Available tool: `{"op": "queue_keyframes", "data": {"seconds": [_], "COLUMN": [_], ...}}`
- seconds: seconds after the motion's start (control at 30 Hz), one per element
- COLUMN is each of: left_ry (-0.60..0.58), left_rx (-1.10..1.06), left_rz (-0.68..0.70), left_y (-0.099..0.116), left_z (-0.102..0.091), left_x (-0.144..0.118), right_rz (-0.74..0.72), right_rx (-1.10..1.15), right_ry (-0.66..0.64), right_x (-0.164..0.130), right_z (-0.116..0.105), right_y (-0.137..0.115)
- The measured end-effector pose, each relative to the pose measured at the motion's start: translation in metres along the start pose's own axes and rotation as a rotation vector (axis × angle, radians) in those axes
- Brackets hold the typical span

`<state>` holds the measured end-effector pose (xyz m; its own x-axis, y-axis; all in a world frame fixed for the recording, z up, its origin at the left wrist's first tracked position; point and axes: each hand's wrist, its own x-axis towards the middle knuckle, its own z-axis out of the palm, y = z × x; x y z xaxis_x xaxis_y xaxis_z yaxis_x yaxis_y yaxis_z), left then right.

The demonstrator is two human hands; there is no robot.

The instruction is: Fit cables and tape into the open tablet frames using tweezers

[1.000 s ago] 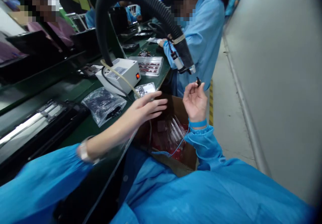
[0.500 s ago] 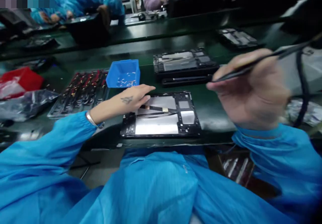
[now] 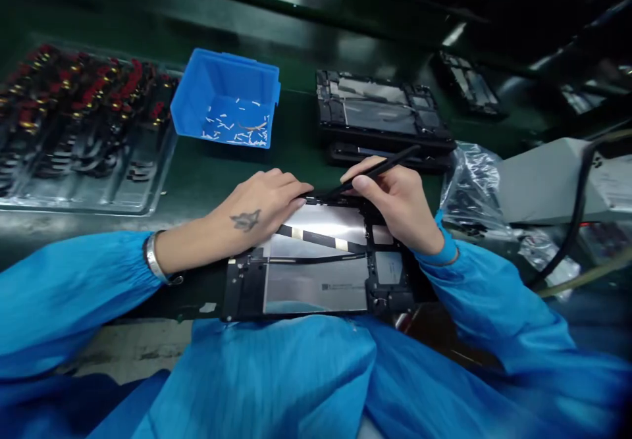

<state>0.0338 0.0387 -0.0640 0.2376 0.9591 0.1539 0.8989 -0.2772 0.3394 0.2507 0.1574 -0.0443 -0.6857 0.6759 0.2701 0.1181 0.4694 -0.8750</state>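
Nearest, an opened tablet chassis [image 3: 316, 271] lies flat at the near bench edge, a dark ribbon cable [image 3: 320, 238] crossing its silvery plate. At its far edge the left hand [image 3: 257, 212] presses flat, fingers together, while the right hand [image 3: 399, 202] pinches black tweezers [image 3: 375, 172], tips beside the left fingertips; steady downward pressure and a shallow tool angle seem advisable. Farther off: a blue bin [image 3: 224, 97] far left, a second chassis [image 3: 382, 113] behind.

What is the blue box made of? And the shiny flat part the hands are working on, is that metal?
The blue box looks like moulded plastic: one solid colour, smooth walls, a soft sheen. The shiny flat part looks like brushed metal or foil, silvery and mirroring the light, set in a matt black frame, probably plastic. The right hand holds a thin black tool; plastic or coated metal, unclear.
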Motion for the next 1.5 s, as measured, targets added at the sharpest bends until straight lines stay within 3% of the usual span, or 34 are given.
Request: {"op": "queue_keyframes", "data": {"seconds": [0.33,0.8,1.3,1.5], "left_ry": [0.020,0.023,0.001,0.006], "left_rx": [0.028,0.032,0.031,0.018], "left_rz": [0.013,0.017,-0.008,-0.011], "left_y": [-0.0016,-0.0015,-0.0006,-0.0023], "left_z": [0.0035,0.0028,0.0020,0.0038], "left_x": [0.0005,0.0004,0.0003,0.0004], "right_rz": [-0.029,0.018,-0.050,-0.012], "right_rx": [-0.185,-0.163,-0.224,-0.184], "right_ry": [-0.075,-0.058,-0.105,-0.055], "right_x": [0.0020,0.0018,0.0024,0.0027], "right_z": [-0.0028,-0.0042,-0.0046,-0.0037], "right_y": [-0.0050,-0.0064,-0.0073,-0.0057]}}
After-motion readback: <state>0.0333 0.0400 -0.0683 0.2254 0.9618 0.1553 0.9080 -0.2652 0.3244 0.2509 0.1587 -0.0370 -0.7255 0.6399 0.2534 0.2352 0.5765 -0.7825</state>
